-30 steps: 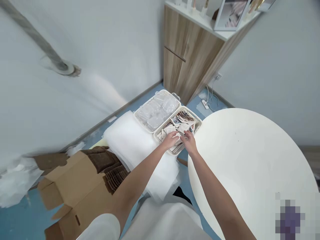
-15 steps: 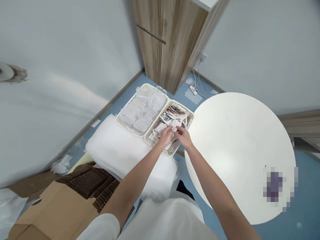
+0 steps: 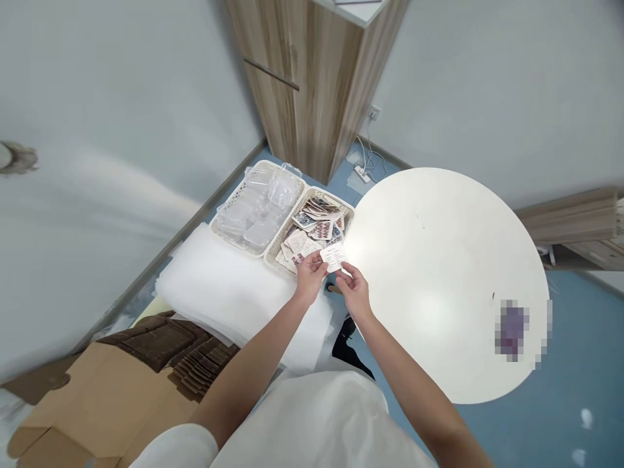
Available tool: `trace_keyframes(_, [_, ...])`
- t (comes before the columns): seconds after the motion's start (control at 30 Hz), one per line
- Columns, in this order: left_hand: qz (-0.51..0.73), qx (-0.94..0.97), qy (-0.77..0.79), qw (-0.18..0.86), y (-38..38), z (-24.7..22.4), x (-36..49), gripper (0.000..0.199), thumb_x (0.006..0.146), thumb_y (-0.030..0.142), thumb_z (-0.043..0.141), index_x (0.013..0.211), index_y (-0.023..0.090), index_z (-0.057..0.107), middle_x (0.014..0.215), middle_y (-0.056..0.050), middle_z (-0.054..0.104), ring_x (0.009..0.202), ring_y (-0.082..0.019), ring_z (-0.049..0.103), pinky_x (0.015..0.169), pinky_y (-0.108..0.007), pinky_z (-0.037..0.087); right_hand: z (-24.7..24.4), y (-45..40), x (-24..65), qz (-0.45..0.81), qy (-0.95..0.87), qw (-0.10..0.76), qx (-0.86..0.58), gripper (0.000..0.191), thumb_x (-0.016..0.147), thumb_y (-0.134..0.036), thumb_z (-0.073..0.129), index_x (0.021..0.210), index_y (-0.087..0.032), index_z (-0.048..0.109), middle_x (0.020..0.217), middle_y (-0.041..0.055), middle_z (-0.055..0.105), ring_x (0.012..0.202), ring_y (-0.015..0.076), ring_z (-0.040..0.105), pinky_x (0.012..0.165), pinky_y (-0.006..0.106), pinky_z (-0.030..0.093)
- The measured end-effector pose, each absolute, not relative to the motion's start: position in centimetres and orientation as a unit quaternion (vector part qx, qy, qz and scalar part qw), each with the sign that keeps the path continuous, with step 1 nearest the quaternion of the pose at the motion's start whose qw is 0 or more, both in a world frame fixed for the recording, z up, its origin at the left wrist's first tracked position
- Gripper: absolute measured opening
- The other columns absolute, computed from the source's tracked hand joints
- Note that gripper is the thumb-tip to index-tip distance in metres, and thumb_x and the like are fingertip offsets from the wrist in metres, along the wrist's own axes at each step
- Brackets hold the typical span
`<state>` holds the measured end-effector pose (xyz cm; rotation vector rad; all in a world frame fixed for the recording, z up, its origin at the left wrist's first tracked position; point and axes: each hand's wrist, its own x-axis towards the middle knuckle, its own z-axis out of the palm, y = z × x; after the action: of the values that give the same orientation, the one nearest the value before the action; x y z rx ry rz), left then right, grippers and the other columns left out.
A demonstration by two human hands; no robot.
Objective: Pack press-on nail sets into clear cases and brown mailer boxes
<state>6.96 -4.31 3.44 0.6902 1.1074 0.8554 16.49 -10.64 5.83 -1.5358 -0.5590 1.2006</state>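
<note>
Your fingers are pinched on a small white card point(image 3: 334, 256): the left hand point(image 3: 309, 279) nips its left edge between thumb and fingertips, and the right hand point(image 3: 353, 290) takes its lower right corner the same way. Neither hand is spread; both are closed lightly on the card, which hangs in the air between them, clear of everything beneath.

The card's face is tilted up toward you, and its longer side runs roughly left to right, from one hand across to the other. Both hands are on it, so neither is the nearer one.

Just beyond your fingertips, up and to the left, lies the basket of cards point(image 3: 348, 211) the card hovers beside; its near corner sits just under your left hand. Touching that basket on its far left side is a second basket of clear plastic boxes point(image 3: 229, 199). Both rest on a stack of white foam sheets point(image 3: 224, 292).

To your right, just beside the card, is the edge of the round white table point(image 3: 439, 279). A cardboard box point(image 3: 97, 396) of brown pieces sits well apart at lower left.
</note>
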Motion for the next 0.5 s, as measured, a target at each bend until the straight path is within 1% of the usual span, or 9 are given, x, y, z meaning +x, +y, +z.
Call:
trace_keyframes(0.07, [0.364, 0.332, 0.484, 0.723, -6.0, 4.3, 7.4, 0.043, 0.066, 0.026, 0.061, 0.107, 0.017, 0.051, 0.099, -0.007, 0.059, 0.080, -0.014, 0.058, 0.065, -0.025, 0.048, 6.3, -12.8, 17.5, 0.469, -0.213, 0.554, -0.654, 0.046, 0.064, -0.032, 0.062, 0.107, -0.023, 0.046, 0.111, 0.0066, 0.054, 0.095, 0.0178, 0.057, 0.079, 0.033, 0.047])
trace_keyframes(0.13, [0.337, 0.353, 0.459, 0.743, -7.8, 5.1, 8.1, 0.043, 0.066, 0.027, 0.061, 0.107, 0.017, 0.052, 0.098, -0.007, 0.059, 0.079, -0.014, 0.058, 0.065, -0.026, 0.048, 6.9, -15.0, 18.9, 0.449, -0.188, 0.574, -0.659, 0.043, 0.065, -0.034, 0.062, 0.104, -0.023, 0.047, 0.109, 0.0062, 0.053, 0.086, 0.0157, 0.059, 0.079, 0.034, 0.047])
trace_keyframes(0.23, [0.300, 0.383, 0.442, 0.754, -10.6, 6.0, 9.7, 0.045, 0.065, 0.026, 0.062, 0.109, 0.017, 0.052, 0.095, -0.006, 0.058, 0.076, -0.013, 0.058, 0.064, -0.026, 0.048, 7.9, -18.6, 21.4, 0.465, -0.171, 0.569, -0.656, 0.034, 0.068, -0.039, 0.059, 0.096, -0.020, 0.052, 0.093, 0.0047, 0.057, 0.074, 0.0139, 0.059, 0.077, 0.035, 0.048])
trace_keyframes(0.33, [0.275, 0.427, 0.451, 0.734, -13.4, 6.7, 11.8, 0.047, 0.066, 0.024, 0.062, 0.111, 0.017, 0.050, 0.095, -0.007, 0.057, 0.075, -0.012, 0.058, 0.064, -0.026, 0.048, 8.9, -22.2, 23.8, 0.476, -0.157, 0.555, -0.664, 0.030, 0.067, -0.043, 0.059, 0.085, -0.019, 0.055, 0.081, 0.0027, 0.059, 0.067, 0.0134, 0.058, 0.074, 0.035, 0.048])
trace_keyframes(0.4, [0.263, 0.470, 0.456, 0.709, -15.3, 7.1, 13.3, 0.044, 0.066, 0.024, 0.062, 0.108, 0.017, 0.051, 0.098, -0.008, 0.057, 0.076, -0.012, 0.058, 0.066, -0.027, 0.048, 9.4, -24.6, 25.1, 0.471, -0.141, 0.560, -0.667, 0.028, 0.065, -0.043, 0.060, 0.079, -0.019, 0.054, 0.074, 0.0009, 0.057, 0.064, 0.0135, 0.058, 0.072, 0.034, 0.048])
trace_keyframes(0.5, [0.257, 0.543, 0.456, 0.657, -18.1, 7.9, 15.5, 0.033, 0.069, 0.027, 0.060, 0.101, 0.018, 0.055, 0.102, -0.009, 0.056, 0.086, -0.015, 0.056, 0.071, -0.029, 0.048, 9.6, -27.8, 26.8, 0.442, -0.125, 0.579, -0.674, 0.026, 0.066, -0.043, 0.060, 0.073, -0.020, 0.051, 0.069, -0.0009, 0.054, 0.064, 0.0139, 0.058, 0.071, 0.033, 0.048])
